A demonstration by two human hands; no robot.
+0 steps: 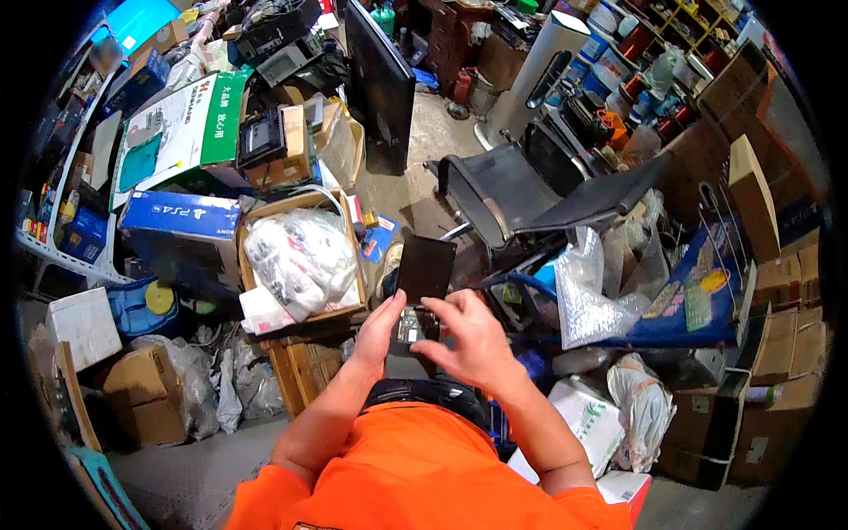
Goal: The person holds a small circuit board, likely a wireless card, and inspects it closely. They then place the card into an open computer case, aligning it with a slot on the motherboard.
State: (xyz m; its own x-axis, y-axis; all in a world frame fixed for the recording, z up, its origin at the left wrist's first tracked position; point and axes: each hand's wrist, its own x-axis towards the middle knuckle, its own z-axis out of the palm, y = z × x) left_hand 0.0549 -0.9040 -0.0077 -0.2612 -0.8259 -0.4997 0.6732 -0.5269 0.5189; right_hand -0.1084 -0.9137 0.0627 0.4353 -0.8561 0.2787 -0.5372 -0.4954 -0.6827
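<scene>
Between my hands, close in front of my body, is a small circuit board [409,325] with light and metallic parts on it. My left hand [378,337] lies along its left edge, fingers together and pointing away from me. From the right, my right hand [470,337] spans the board, with the index fingertip at its far edge and the thumb at its near edge. The fingers' undersides are hidden. Just beyond the fingertips stands a dark flat panel [426,268]; whether it joins the board I cannot tell.
At left, a carton [358,299] holds plastic-wrapped white items, with a blue box [181,216] beside it. A black office chair [539,190] stands ahead to the right, near a silvery bubble-wrap bag [594,305]. A large flat screen [380,84] stands upright farther off. Brown cartons [773,362] are stacked at right.
</scene>
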